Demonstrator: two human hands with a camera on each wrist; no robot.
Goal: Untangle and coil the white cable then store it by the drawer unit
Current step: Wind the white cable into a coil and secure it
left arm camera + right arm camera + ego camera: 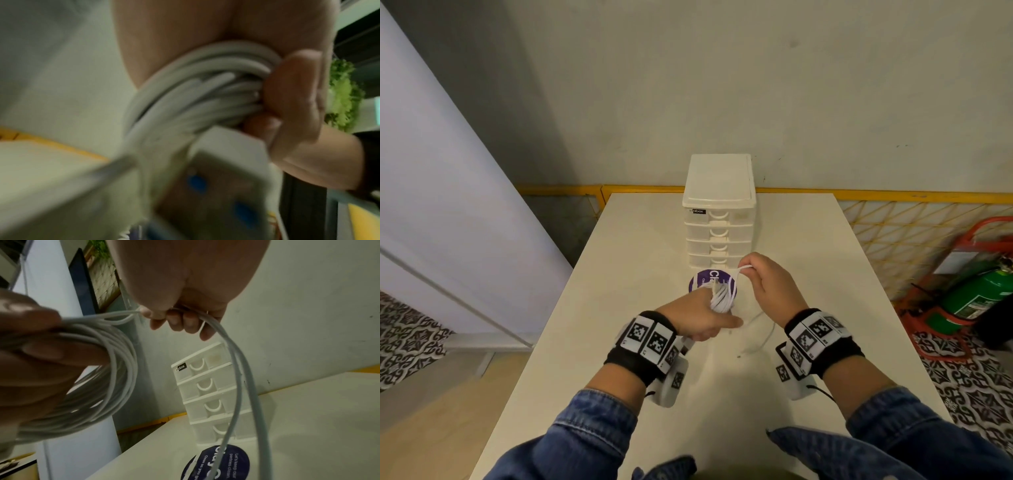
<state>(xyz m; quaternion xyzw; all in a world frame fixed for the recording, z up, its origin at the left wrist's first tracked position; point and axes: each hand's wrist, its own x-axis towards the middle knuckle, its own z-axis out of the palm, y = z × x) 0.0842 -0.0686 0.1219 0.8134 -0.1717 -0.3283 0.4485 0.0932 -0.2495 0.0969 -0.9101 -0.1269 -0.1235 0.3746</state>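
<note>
Cable (720,297): thin, round, smooth white cord; several loops are hanging bunched above the table (619,260), in front of the drawer unit (719,212).
Left hand (700,317): fingers are gripping the coil.
Right hand (770,284): fingers are pinching the free strand, feeding another loop.
Handling: judged light, limp, springy; hold the bundle where loops cross.
Tail: trailing loose on the table.

My white table (808,274) carries a round purple sticker (700,278) with white lettering. Past the table's far edge runs a yellow mesh fence (893,226) below a pale wall (756,85). Far right, a green extinguisher (976,294) sits in a red stand on patterned floor tiles (969,387).
</note>
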